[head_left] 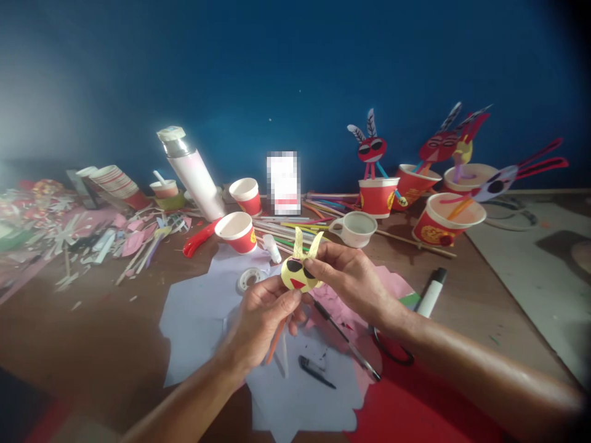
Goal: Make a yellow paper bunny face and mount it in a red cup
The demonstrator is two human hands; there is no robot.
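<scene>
Between both hands is a yellow paper puppet head [292, 278] with black eyes, a red mouth and two upright ears. My left hand [263, 314] is closed on its lower edge, thumb in front. Below this hand an orange stick [276, 339] and a pale stick slant down; how they join the head is hidden. My right hand [351, 277] pinches the head's right side near the eye and ear. Under the hands lie white paper sheets [198, 326], pink paper scraps, a black-capped pen [348, 341] and a pen cap [316, 372].
Red paper cups [378, 195] holding finished puppets stand at the back right. A white thermos [194, 175], more cups [235, 231] and a mug [359, 229] line the back. Paper scraps [133, 237] heap at the left. A marker [431, 295] and red paper [410, 406] lie right.
</scene>
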